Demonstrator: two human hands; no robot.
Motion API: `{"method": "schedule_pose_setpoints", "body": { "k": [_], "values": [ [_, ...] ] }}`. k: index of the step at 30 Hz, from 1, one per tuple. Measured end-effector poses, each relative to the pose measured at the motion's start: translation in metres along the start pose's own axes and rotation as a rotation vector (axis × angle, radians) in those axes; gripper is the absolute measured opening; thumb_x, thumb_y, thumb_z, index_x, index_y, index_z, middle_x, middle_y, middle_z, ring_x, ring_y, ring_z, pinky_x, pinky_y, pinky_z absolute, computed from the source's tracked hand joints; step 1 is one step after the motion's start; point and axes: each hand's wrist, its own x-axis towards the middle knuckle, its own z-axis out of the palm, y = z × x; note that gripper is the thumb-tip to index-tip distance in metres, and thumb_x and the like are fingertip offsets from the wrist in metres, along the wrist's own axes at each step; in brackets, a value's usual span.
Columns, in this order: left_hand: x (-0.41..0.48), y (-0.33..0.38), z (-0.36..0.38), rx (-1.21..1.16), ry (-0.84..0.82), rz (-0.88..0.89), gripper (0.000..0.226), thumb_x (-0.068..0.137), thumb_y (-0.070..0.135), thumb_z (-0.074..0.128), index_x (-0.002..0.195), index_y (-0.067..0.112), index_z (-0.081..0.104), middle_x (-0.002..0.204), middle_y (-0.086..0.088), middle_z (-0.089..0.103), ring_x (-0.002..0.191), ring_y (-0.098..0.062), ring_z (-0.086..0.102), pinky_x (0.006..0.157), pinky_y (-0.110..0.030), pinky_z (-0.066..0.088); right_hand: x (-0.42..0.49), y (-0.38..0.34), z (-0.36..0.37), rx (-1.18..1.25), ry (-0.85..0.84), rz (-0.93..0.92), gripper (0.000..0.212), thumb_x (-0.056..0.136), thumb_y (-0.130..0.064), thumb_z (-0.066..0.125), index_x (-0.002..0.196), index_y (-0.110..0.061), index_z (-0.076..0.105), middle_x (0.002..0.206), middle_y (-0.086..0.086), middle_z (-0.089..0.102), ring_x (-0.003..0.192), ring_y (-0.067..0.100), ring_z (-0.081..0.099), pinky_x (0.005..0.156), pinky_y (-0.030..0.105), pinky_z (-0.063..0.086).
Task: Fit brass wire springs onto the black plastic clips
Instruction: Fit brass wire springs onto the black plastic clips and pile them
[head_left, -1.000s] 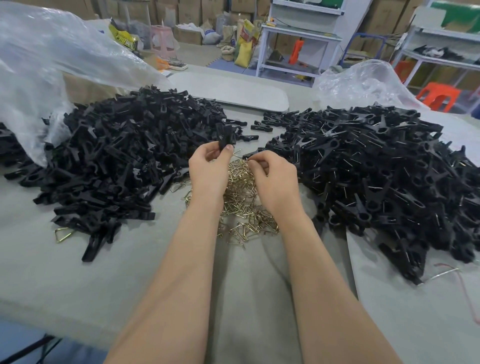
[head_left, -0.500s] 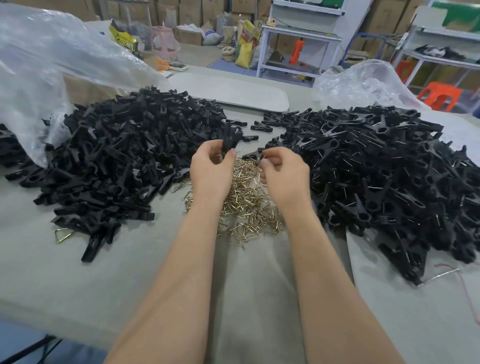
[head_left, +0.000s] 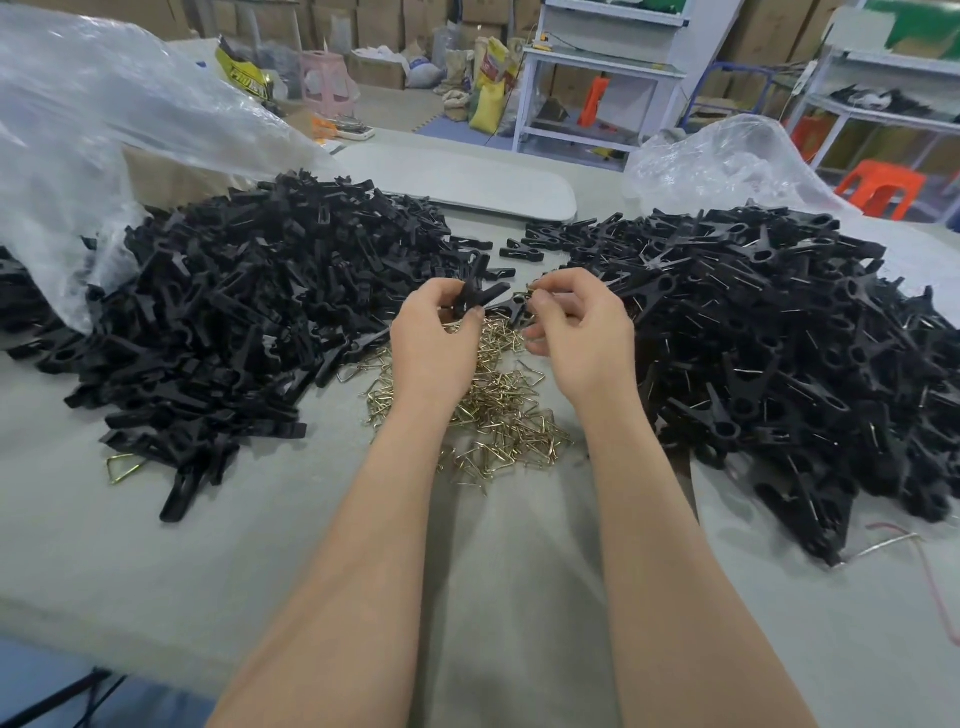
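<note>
Over the spring heap (head_left: 498, 405) in the middle of the bench (head_left: 249, 545), the left hand (head_left: 434, 340) pinches a black clip (head_left: 480, 297). The right hand's (head_left: 584, 332) fingers (head_left: 543, 301) pinch what seems a spring (head_left: 532, 289) beside it. Next, probably, hooking it on squarely.

The yellow bag (head_left: 246, 71) reads "PRO", remainder unclear.

Springs (head_left: 498, 410): thin brass-toned wire, bright and shiny; clips (head_left: 249, 322) either side of them: black plastic, matt, faint sheen; cloth (head_left: 156, 561) under them: grey, matt, softly creased; bag (head_left: 104, 119) beyond-left: clear film, glossy, crinkled.
</note>
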Motion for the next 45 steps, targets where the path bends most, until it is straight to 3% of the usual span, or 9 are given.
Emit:
{"method": "schedule_pose_setpoints", "body": {
  "k": [7,13,18,25,28,32,37,41,45],
  "values": [
    [-0.0003,0.0002,-0.0022,0.049,0.032,0.004,0.026,0.089,0.013,0.062,0.115,0.017,0.061,0.113,0.003,0.061,0.095,-0.007,0.052,0.087,-0.020,0.040,-0.0026,0.0009,0.0057,-0.327,-0.161,-0.039,0.030,0.097,-0.009,0.047,0.125,-0.016,0.054,0.097,0.000,0.071,0.078,0.015,0.062,0.082,0.035,0.052],
    [-0.0029,0.0002,-0.0012,0.158,0.037,0.073,0.024,0.090,0.011,0.059,0.113,0.017,0.061,0.106,0.008,0.052,0.093,-0.005,0.045,0.077,-0.011,0.029,-0.0023,-0.0032,0.0031,-0.224,0.056,-0.117,0.009,0.094,-0.008,0.055,0.097,-0.013,0.061,0.086,-0.004,0.065,0.085,0.018,0.065,0.084,0.038,0.053],
    [-0.0043,0.0009,-0.0006,0.224,0.027,0.125,0.026,0.090,0.009,0.058,0.115,0.015,0.060,0.111,0.005,0.052,0.095,-0.004,0.044,0.079,-0.012,0.029,-0.0007,-0.0042,0.0011,-0.056,0.055,-0.014,0.018,0.091,-0.008,0.058,0.083,-0.024,0.060,0.078,-0.003,0.064,0.077,0.020,0.067,0.080,0.038,0.056],
    [-0.0023,-0.0019,-0.0030,0.286,0.087,0.088,0.030,0.088,0.003,0.054,0.116,0.014,0.061,0.119,-0.002,0.055,0.109,-0.017,0.051,0.082,-0.016,0.032,0.0008,0.0001,0.0008,-0.486,-0.182,-0.066,0.008,0.095,-0.015,0.054,0.095,-0.020,0.061,0.082,-0.011,0.056,0.075,0.004,0.052,0.074,0.023,0.040],
    [-0.0017,-0.0031,-0.0039,0.315,0.099,0.075,0.030,0.090,0.004,0.054,0.118,0.013,0.060,0.119,-0.003,0.055,0.109,-0.019,0.052,0.083,-0.019,0.034,0.0008,-0.0012,0.0026,-0.418,-0.105,-0.050,0.013,0.096,-0.013,0.050,0.101,-0.016,0.062,0.093,0.005,0.060,0.087,0.022,0.060,0.082,0.038,0.051],
    [-0.0029,-0.0012,-0.0026,0.311,0.054,0.136,0.028,0.090,0.005,0.056,0.116,0.012,0.061,0.115,-0.002,0.057,0.104,-0.016,0.054,0.083,-0.018,0.036,0.0001,-0.0064,0.0000,-0.121,0.064,0.000,0.010,0.093,-0.009,0.056,0.093,-0.017,0.061,0.080,-0.003,0.061,0.079,0.021,0.065,0.079,0.040,0.056],
    [-0.0035,-0.0014,-0.0016,0.327,0.070,0.168,0.029,0.089,0.003,0.056,0.115,0.012,0.062,0.114,-0.001,0.058,0.103,-0.015,0.054,0.081,-0.016,0.033,0.0027,-0.0050,-0.0031,-0.261,0.006,-0.076,0.009,0.093,-0.016,0.059,0.089,-0.023,0.061,0.078,-0.016,0.057,0.073,-0.001,0.055,0.072,0.010,0.046],
    [-0.0026,-0.0037,-0.0028,0.365,0.105,0.141,0.031,0.089,0.003,0.055,0.118,0.012,0.061,0.119,-0.002,0.057,0.108,-0.019,0.053,0.082,-0.022,0.035,0.0010,0.0013,0.0028,-0.610,-0.281,-0.008,0.012,0.095,-0.020,0.055,0.100,-0.019,0.066,0.077,-0.011,0.053,0.067,0.002,0.047,0.073,0.024,0.041],
    [-0.0019,-0.0046,-0.0029,0.367,0.105,0.128,0.032,0.088,0.003,0.055,0.118,0.013,0.060,0.120,-0.003,0.056,0.109,-0.020,0.052,0.082,-0.023,0.036,0.0018,-0.0056,0.0035,-0.396,-0.031,-0.117,0.009,0.095,-0.016,0.054,0.096,-0.018,0.062,0.098,0.005,0.062,0.085,0.016,0.058,0.083,0.031,0.048]
  ]
}}
